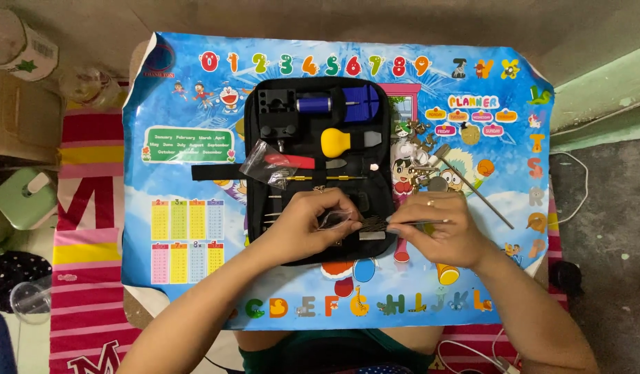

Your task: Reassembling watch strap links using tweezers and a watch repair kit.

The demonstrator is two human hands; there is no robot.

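Note:
A black tool case (382,138) lies open on a colourful children's poster mat (195,208). In it sit a blue tool (347,104), a yellow round-handled tool (336,141), a black holder block (277,111) and a small clear bag (266,164). My left hand (311,225) pinches a small clear plastic bag with thin metal pins at the case's lower edge. My right hand (441,235), wearing a ring, holds tweezers (417,222) pointing left at those pins.
Small metal parts and a little hammer (465,181) lie on the mat right of the case. A green box (25,197) and a clear cup (30,299) sit at the left. A white cable (576,187) runs along the floor on the right.

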